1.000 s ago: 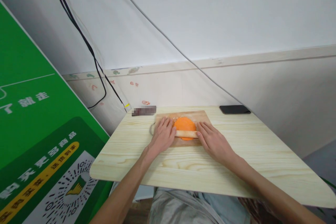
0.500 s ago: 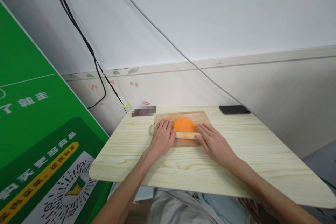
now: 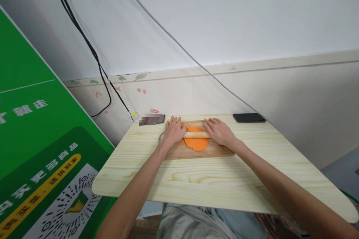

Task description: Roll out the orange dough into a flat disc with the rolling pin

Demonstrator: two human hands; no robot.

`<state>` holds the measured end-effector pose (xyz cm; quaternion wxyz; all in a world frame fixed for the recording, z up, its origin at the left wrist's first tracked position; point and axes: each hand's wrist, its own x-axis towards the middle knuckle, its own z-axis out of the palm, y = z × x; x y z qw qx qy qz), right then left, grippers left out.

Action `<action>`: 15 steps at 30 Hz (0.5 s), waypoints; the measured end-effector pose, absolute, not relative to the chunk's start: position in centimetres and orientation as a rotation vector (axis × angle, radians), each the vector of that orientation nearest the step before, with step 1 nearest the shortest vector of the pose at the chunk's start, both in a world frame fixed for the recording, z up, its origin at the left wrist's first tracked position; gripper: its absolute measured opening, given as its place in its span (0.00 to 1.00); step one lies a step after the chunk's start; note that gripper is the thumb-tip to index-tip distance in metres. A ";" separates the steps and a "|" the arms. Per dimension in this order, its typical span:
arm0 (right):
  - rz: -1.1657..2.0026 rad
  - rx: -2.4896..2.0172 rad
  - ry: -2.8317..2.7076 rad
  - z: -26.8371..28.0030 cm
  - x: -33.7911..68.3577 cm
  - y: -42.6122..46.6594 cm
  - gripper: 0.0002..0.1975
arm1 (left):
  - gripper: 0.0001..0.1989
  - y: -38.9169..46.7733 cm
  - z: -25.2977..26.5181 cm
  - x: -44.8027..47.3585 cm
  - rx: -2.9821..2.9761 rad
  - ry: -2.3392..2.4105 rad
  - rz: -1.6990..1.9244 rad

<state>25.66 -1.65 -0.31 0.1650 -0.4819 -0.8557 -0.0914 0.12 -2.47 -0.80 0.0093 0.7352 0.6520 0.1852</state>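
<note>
the orange dough [image 3: 196, 144] lies flat in a rough round on the wooden cutting board [image 3: 179, 153], with the rolling pin [image 3: 196, 134] resting across its far part. it looks soft, light and pliable, likely to stretch or tear if pinched at one edge; sliding spread fingers under it, or peeling it up from the rim, would probably treat it best. its face is matte and smooth, its outline slightly wavy.

the pin is a slim, pale wooden cylinder, and should be stiff, light and easy to turn; its two ends are the sensible places to bear on. the left hand [image 3: 175, 132] covers one end and the right hand [image 3: 220, 131] the other, both palms down. the fingers of each are stretched forward over the pin rather than curled into a fist; how the palms meet the wood underneath is hidden.

the board is brown and grained, with pale, perhaps floury smudges beyond the dough and a thin metal ring [image 3: 160, 137] at its left edge. it sits on a light, wood-patterned tabletop [image 3: 213, 183], where a glossy black smartphone [image 3: 249, 118] lies near the far edge.
</note>
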 end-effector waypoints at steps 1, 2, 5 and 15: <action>-0.254 -1.388 -2.440 -0.3 25.6 -1.2 0.26 | 0.29 -2.2 -0.8 0.1 2.288 2.038 0.590; -0.252 -1.397 -2.445 -0.3 25.6 -0.9 0.26 | 0.29 -1.9 -0.7 0.1 2.285 2.040 0.601; -0.279 -1.349 -2.488 -0.2 25.6 -1.0 0.25 | 0.29 -1.4 -0.6 0.0 2.310 2.017 0.617; -0.424 -1.308 -2.533 -0.2 25.6 -5.1 0.25 | 0.28 -0.6 -0.6 -0.3 2.324 1.933 0.568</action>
